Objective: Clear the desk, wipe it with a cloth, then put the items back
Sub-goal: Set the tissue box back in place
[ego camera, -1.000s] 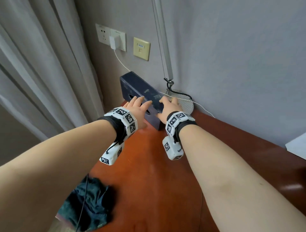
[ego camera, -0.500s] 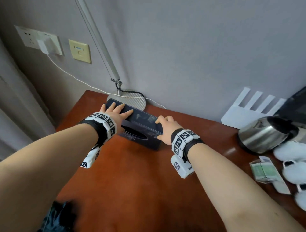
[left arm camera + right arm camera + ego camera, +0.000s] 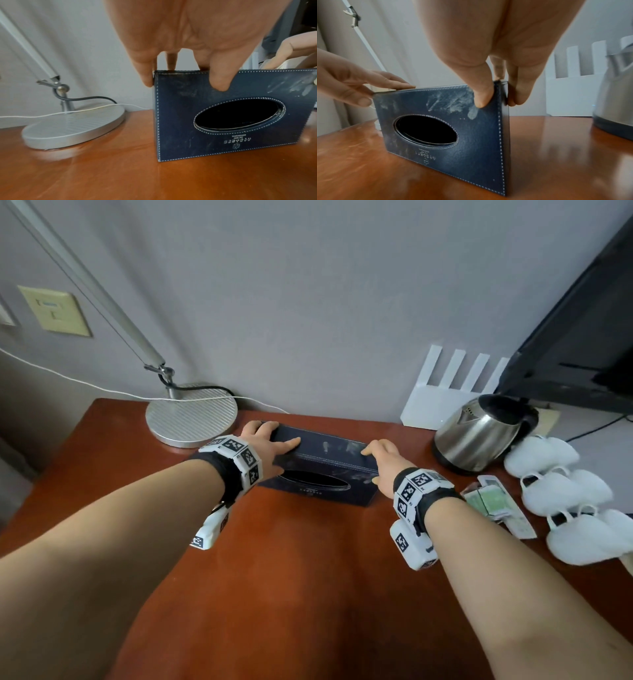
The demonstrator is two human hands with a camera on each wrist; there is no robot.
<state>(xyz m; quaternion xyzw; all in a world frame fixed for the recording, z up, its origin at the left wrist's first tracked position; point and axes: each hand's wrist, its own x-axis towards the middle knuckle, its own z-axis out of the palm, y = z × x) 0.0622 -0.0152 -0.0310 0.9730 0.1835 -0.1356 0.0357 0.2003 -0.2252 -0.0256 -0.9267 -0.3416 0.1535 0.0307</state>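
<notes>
Now both hands, the left hand (image 3: 263,445) and the right hand (image 3: 383,470), are pinching the top corners of the dark blue stitched-leather tissue box (image 3: 325,470), which is standing on edge just right of the round silver lamp base (image 3: 191,415), so it may tip or slide into that base.

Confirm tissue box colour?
Dark navy tissue box with white stitching; clearest in the right wrist view.

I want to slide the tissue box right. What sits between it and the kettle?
Nothing: in the right wrist view, only bare desk lies between the tissue box and the kettle; the right hand grips that end.
</notes>
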